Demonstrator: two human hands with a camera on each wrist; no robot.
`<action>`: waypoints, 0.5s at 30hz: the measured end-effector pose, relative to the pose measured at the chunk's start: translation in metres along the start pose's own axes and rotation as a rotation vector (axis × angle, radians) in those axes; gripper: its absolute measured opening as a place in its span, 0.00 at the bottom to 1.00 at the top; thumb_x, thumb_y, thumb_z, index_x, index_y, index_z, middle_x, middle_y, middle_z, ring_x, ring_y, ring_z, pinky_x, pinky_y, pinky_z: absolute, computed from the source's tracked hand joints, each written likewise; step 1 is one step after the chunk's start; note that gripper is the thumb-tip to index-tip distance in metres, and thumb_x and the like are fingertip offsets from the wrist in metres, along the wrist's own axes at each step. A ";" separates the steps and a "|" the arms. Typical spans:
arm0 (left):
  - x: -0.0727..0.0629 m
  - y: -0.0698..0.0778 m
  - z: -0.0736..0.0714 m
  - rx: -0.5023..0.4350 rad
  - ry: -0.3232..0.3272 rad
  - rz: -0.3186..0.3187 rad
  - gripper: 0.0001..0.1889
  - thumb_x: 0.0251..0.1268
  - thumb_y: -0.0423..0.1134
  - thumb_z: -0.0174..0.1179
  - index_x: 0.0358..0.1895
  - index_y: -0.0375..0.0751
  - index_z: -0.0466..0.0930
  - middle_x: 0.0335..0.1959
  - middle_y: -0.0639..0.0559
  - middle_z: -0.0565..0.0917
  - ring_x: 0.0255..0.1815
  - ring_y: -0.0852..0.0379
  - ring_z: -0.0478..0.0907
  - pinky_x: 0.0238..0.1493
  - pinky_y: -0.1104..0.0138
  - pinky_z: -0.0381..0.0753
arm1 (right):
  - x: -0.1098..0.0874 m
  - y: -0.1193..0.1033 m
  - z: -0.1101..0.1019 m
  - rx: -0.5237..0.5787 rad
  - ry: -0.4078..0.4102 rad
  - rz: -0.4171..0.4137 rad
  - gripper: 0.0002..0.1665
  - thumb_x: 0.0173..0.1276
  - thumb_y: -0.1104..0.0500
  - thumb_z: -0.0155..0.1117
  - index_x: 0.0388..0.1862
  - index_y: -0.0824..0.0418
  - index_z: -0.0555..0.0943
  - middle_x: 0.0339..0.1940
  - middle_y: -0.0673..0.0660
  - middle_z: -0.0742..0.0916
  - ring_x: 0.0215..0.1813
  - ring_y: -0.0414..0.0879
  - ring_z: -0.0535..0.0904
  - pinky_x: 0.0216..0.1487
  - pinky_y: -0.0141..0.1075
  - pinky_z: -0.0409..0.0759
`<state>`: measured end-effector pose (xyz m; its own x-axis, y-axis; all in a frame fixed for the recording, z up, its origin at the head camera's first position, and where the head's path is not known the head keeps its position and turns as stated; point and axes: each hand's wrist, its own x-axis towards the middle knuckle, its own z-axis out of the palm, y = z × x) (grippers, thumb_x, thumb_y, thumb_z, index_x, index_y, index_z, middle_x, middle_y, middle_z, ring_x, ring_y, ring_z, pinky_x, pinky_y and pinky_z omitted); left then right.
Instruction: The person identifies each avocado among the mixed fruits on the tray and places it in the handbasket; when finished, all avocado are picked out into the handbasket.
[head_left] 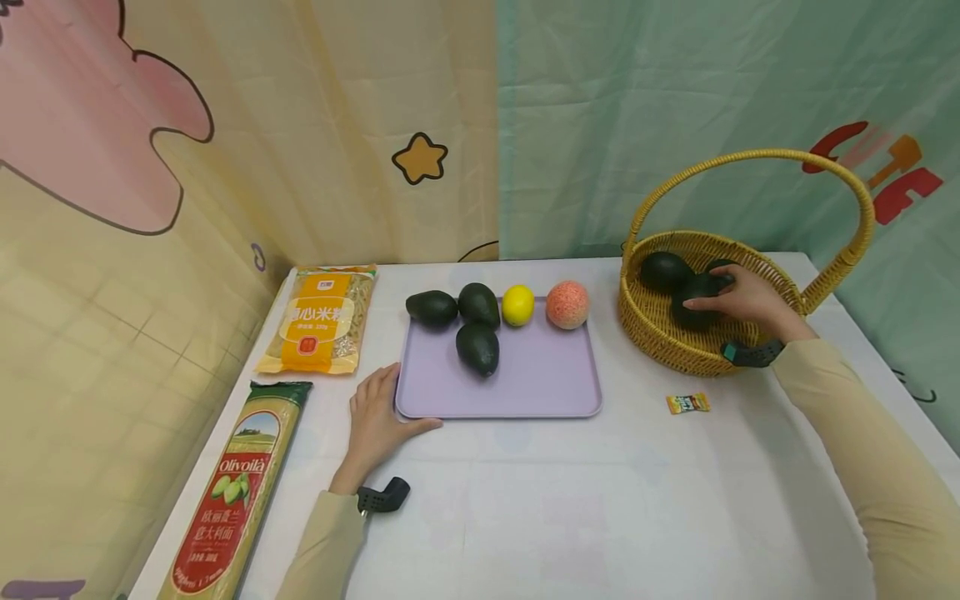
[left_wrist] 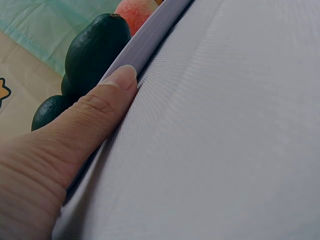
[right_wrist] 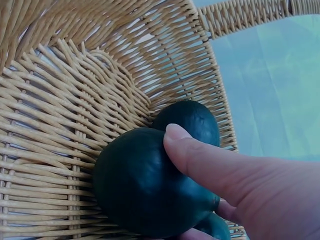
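Inside the wicker basket (head_left: 660,346), my right hand (head_left: 750,298) holds a dark green avocado (right_wrist: 137,182), thumb on top and fingers around its far side. Another avocado (head_left: 666,272) lies beside it in the basket, and a further one is partly hidden by the hand. My left hand (head_left: 377,423) spreads around the near left corner of a lilac tray (head_left: 540,387). Its straight thumb (left_wrist: 102,102) lies along the tray's front edge, with the fingers at the left edge. Avocados (head_left: 477,348), a yellow lemon (head_left: 518,305) and a pinkish peach (head_left: 567,304) are on the tray.
A small wrapped candy (head_left: 687,403) lies in front of the basket. On the left are a bag of pasta (head_left: 318,321) and a long pack of spaghetti (head_left: 228,500). The basket's tall handle (head_left: 757,157) arches above it. Printed curtains (head_left: 420,83) hang behind the table.
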<state>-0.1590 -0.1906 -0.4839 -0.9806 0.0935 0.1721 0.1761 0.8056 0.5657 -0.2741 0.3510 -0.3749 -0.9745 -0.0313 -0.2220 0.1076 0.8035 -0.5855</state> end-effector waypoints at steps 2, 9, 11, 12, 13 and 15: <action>0.000 0.000 0.000 0.002 0.001 -0.002 0.57 0.38 0.60 0.75 0.71 0.34 0.57 0.68 0.39 0.61 0.67 0.39 0.52 0.60 0.48 0.50 | 0.000 -0.002 0.000 -0.004 0.005 0.000 0.60 0.57 0.37 0.68 0.69 0.77 0.53 0.52 0.78 0.70 0.43 0.64 0.78 0.41 0.51 0.78; 0.000 0.000 0.000 -0.001 0.013 0.005 0.57 0.38 0.60 0.75 0.70 0.33 0.58 0.67 0.39 0.62 0.66 0.39 0.53 0.60 0.47 0.50 | 0.000 -0.003 0.000 0.019 0.022 0.021 0.57 0.58 0.37 0.67 0.68 0.77 0.57 0.52 0.78 0.71 0.38 0.60 0.81 0.42 0.52 0.77; 0.000 0.000 0.000 -0.004 0.014 0.006 0.57 0.38 0.59 0.75 0.70 0.33 0.58 0.67 0.39 0.62 0.66 0.39 0.53 0.60 0.47 0.50 | 0.000 -0.002 0.000 0.023 0.028 0.027 0.57 0.58 0.37 0.66 0.67 0.78 0.58 0.52 0.78 0.72 0.36 0.58 0.82 0.43 0.53 0.77; -0.001 0.000 0.000 -0.006 0.015 0.008 0.57 0.37 0.59 0.75 0.70 0.33 0.58 0.67 0.38 0.62 0.66 0.39 0.53 0.60 0.47 0.50 | 0.000 -0.001 0.000 0.027 0.031 0.027 0.56 0.58 0.37 0.66 0.66 0.78 0.58 0.52 0.78 0.71 0.36 0.58 0.82 0.43 0.53 0.77; -0.001 0.000 0.000 -0.005 0.016 0.009 0.57 0.37 0.59 0.75 0.70 0.33 0.58 0.67 0.38 0.62 0.66 0.39 0.53 0.60 0.47 0.50 | 0.000 -0.001 0.000 0.029 0.036 0.029 0.56 0.58 0.36 0.66 0.66 0.78 0.59 0.53 0.78 0.71 0.36 0.58 0.82 0.42 0.52 0.77; -0.001 0.000 0.000 -0.005 0.015 0.008 0.57 0.37 0.59 0.75 0.70 0.33 0.58 0.67 0.39 0.62 0.66 0.39 0.52 0.60 0.47 0.50 | -0.001 0.001 0.000 0.033 0.042 0.027 0.57 0.57 0.35 0.66 0.65 0.79 0.60 0.54 0.78 0.71 0.36 0.59 0.82 0.42 0.52 0.78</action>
<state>-0.1583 -0.1905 -0.4843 -0.9779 0.0908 0.1883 0.1838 0.8022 0.5680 -0.2733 0.3513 -0.3754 -0.9785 0.0155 -0.2056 0.1396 0.7835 -0.6056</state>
